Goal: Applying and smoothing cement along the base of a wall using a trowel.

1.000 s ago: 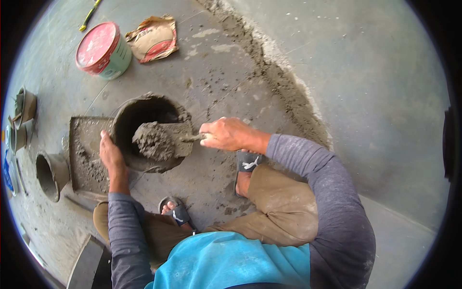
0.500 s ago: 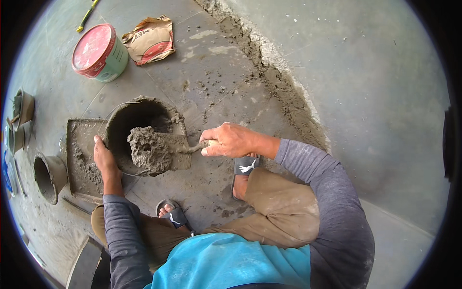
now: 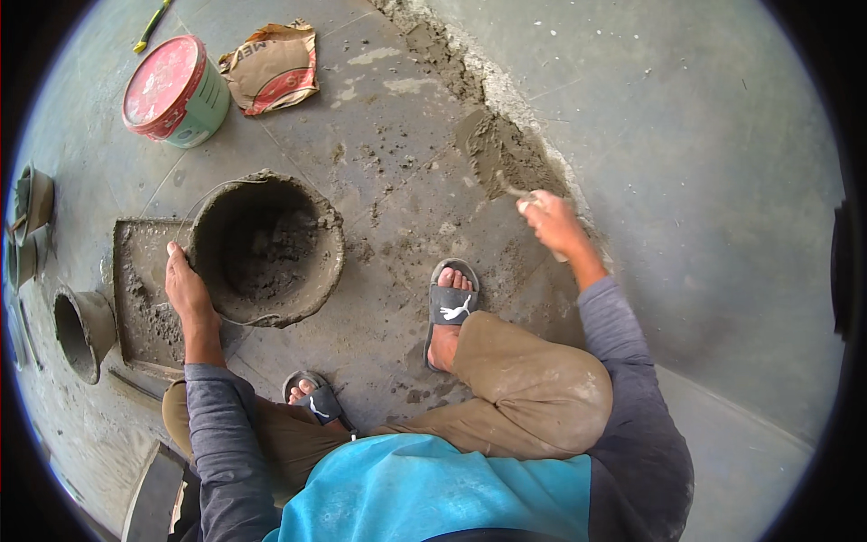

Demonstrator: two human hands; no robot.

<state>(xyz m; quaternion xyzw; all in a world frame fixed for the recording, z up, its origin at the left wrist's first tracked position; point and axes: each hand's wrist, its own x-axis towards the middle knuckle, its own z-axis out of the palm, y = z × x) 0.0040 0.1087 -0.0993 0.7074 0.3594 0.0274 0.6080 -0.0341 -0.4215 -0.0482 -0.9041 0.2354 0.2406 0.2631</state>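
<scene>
My left hand (image 3: 190,294) grips the left side of a mortar-caked bucket (image 3: 324,282), some of its fingers hidden behind the wall. The bucket tilts toward me, with grey wet mortar (image 3: 291,242) inside. Out to the right, my right hand (image 3: 554,223) is closed round the handle of a trowel (image 3: 481,163). The trowel's blade is down at the strip of mortar (image 3: 432,56) that runs along the broken edge of the pale slab; its outline blends into the mortar.
A mortar-smeared tray (image 3: 135,225) lies left of the bucket, beside a smaller bucket (image 3: 97,323) on its side. Farther off are a red-lidded tub (image 3: 164,83), a crumpled paper bag (image 3: 275,70) and a yellow-and-black tool (image 3: 152,25). My sandalled feet (image 3: 449,303) flank the work area.
My right hand has swung the loaded trowel from over the bucket to the far right, down at the floor's edge. The mortar heap is off the bucket's mouth. My left hand stays on the bucket.
</scene>
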